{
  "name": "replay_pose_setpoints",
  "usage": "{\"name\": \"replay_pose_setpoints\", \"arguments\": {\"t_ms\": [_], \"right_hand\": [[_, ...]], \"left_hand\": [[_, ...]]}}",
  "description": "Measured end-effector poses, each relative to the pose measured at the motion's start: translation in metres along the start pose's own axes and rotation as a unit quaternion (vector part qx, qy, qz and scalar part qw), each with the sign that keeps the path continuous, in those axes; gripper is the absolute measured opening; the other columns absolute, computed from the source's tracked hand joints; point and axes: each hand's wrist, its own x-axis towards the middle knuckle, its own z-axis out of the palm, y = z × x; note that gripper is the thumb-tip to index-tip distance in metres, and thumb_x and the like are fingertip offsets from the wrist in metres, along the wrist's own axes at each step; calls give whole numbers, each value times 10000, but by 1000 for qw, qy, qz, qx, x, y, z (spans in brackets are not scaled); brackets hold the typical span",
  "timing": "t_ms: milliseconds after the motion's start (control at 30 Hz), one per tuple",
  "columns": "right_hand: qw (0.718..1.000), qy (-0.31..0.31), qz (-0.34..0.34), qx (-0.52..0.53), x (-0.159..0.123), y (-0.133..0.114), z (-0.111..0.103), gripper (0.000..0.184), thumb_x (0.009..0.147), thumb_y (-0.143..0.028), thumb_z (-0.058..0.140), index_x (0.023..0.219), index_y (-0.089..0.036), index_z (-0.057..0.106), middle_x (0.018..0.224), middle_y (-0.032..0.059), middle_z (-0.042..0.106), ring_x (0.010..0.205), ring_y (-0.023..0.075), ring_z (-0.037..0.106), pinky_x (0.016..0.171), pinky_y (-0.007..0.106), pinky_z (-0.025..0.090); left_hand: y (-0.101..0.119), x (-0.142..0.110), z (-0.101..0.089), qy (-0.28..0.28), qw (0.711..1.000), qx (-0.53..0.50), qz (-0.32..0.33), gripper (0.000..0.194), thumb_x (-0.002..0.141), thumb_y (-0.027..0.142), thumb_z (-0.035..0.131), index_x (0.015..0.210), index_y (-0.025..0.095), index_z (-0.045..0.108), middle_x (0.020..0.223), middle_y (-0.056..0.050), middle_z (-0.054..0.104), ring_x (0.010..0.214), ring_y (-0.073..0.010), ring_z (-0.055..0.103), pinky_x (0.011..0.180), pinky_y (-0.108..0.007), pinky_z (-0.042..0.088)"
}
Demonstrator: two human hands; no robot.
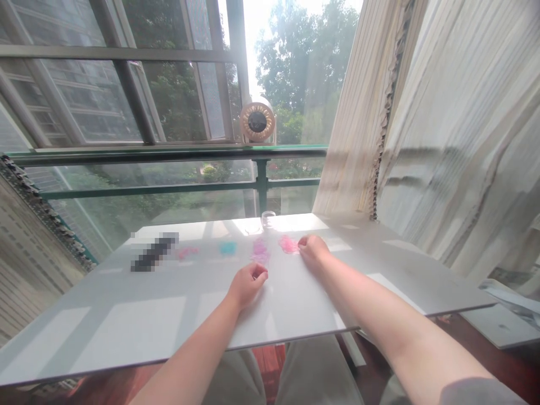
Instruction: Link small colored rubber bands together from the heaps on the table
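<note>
My right hand (313, 247) reaches to the right edge of a bright pink pile (288, 244), its fingertips pinched together at the pile. What the fingers hold, if anything, is too small to make out. Resting low over the table is my left hand (247, 286), thumb and fingers curled into a pinch, contents hidden. Just beyond it lies a purple pile (260, 250) of thin, tangled-looking bits. Farther left are a teal pile (228, 248) and a looser pink-red scatter (188, 252). The exact kind of these small pieces is blurred.
A clear cup (268, 220) stands at the far edge of the white table (169, 315). A blurred-out dark object (154, 252) lies at the left. Behind are a railing (169, 157), a small round fan (257, 121) and a curtain (459, 146) at the right.
</note>
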Motion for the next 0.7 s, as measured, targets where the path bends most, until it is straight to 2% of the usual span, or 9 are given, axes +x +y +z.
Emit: {"name": "replay_pose_setpoints", "arguments": {"t_ms": [200, 333, 433, 533, 633, 700], "right_hand": [[997, -40, -38, -59, 1, -8, -7, 132, 588, -107, 520, 558, -177, 629, 578, 29, 567, 530, 125, 459, 496, 247, 263], [992, -73, -58, -87, 5, -12, -11, 119, 597, -110, 541, 566, -181, 631, 592, 17, 562, 547, 122, 461, 496, 240, 241], [988, -93, -72, -98, 7, -14, -11, 155, 644, -115, 545, 670, -187, 680, 684, 33, 619, 611, 140, 511, 524, 233, 281], [986, -105, -79, -103, 8, -16, -12, 269, 706, -98, 519, 870, -192, 712, 861, 68, 664, 742, 180, 570, 594, 237, 343], [985, -110, -89, -103, 8, -20, -16, 357, 756, -71, 471, 1005, -195, 695, 998, 92, 652, 864, 211, 588, 667, 248, 378], [984, -114, -93, -102, 9, -23, -20, 376, 769, -64, 457, 1032, -198, 690, 1016, 101, 644, 884, 218, 592, 682, 253, 389]], "left_hand": [[4, -1, -2, -9, 1000, 16, -8, 169, 747, 307, 500, 752, 183, 616, 738, -9, 650, 674, -152, 562, 648, -265, 400], [8, -1, -3, -15, 1000, 22, -15, 182, 748, 310, 490, 764, 177, 614, 743, -15, 649, 683, -154, 565, 646, -260, 399], [8, -1, -3, -15, 1000, 20, -15, 171, 744, 304, 496, 754, 176, 610, 736, -13, 645, 683, -152, 560, 648, -257, 399], [6, -1, -3, -17, 1000, 16, -12, 165, 742, 302, 500, 743, 176, 608, 722, -11, 638, 678, -151, 556, 649, -256, 397], [5, -1, -3, -18, 1000, 15, -14, 164, 743, 303, 503, 747, 177, 608, 727, -10, 637, 679, -150, 552, 650, -256, 395], [6, -1, -3, -17, 1000, 17, -15, 163, 742, 301, 505, 749, 176, 609, 733, -10, 637, 680, -150, 550, 652, -257, 393]]}}
